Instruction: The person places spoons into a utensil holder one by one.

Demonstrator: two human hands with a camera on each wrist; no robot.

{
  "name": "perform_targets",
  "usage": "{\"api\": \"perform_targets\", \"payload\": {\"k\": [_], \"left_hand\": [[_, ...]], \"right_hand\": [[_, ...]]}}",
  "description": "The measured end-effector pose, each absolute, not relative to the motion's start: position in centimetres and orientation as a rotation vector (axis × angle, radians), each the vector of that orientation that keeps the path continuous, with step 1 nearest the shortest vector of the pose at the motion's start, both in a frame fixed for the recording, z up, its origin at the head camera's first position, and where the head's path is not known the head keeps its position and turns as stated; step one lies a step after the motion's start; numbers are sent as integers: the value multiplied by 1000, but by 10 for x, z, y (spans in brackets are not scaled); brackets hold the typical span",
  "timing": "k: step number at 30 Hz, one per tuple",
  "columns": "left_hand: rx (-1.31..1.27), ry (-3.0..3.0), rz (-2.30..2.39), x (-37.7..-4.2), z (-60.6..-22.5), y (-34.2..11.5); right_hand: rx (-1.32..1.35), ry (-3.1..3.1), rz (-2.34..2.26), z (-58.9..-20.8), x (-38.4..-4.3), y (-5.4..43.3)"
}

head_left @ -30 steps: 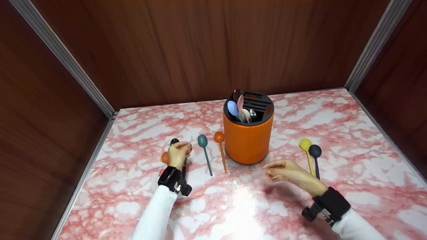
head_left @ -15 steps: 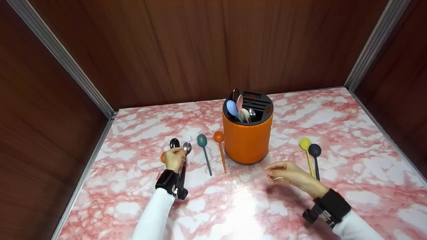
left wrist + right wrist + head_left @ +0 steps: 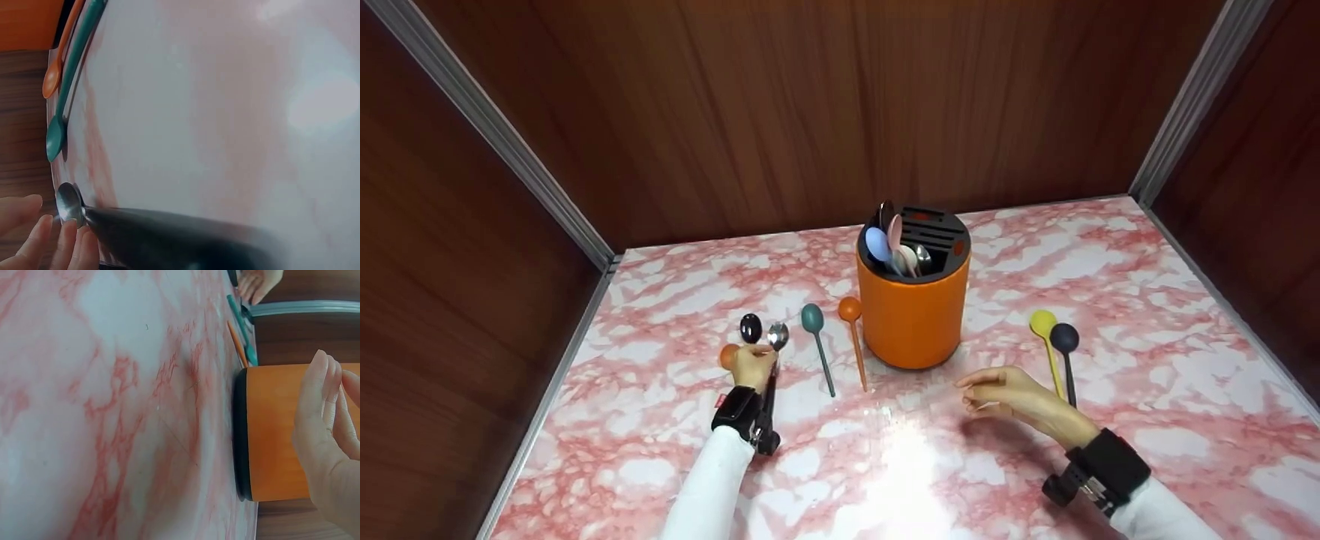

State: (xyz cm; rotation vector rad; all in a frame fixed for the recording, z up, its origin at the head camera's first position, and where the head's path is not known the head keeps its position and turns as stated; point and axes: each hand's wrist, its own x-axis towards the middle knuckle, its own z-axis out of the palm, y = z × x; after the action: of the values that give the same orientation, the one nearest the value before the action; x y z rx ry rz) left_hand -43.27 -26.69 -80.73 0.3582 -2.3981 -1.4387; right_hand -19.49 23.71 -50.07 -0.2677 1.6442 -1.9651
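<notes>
My left hand (image 3: 751, 367) hovers over a row of spoons on the left. Its fingertips (image 3: 68, 228) are right at the neck of a metal spoon (image 3: 778, 335) with a dark handle; in the left wrist view the thumb stands apart from the fingers. Just beyond the hand lies a black spoon (image 3: 751, 328), and the bowl of an orange spoon (image 3: 727, 356) shows at its left side. To the right are a teal spoon (image 3: 812, 319) and a second orange spoon (image 3: 850, 309). My right hand (image 3: 1009, 394) holds nothing, fingers loosely bent, in front of the orange utensil holder (image 3: 913, 322).
Several spoons stand in the holder's front compartment, among them a blue spoon (image 3: 877, 243) and a pink spoon (image 3: 895, 232). On the right a yellow spoon (image 3: 1042, 324) and a dark spoon (image 3: 1064, 337) lie together. Wood-grain panels (image 3: 780, 120) enclose the marbled table (image 3: 652, 405).
My left hand has moved down and slightly left in the head view, uncovering the metal spoon's bowl and the black one's. My right hand has stayed almost in place.
</notes>
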Motion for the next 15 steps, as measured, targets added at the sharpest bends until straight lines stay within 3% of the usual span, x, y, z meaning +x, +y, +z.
{"api": "perform_targets", "payload": {"k": [3,6,10,15], "left_hand": [[349,-2466,-1362,-447,-832,-277],[296,-2492,-1258,-441,-823,-274],[255,-2494,-1212,-395,-746,-247],[292,-2624,-1204,-306,-595,-192]], "right_hand": [[-260,1632,-1970,-502,-195,237],[-247,1613,-1982,-503,-195,238],[-248,1579,-2001,-506,-195,239],[-271,1564,-2002,-509,-196,241]]}}
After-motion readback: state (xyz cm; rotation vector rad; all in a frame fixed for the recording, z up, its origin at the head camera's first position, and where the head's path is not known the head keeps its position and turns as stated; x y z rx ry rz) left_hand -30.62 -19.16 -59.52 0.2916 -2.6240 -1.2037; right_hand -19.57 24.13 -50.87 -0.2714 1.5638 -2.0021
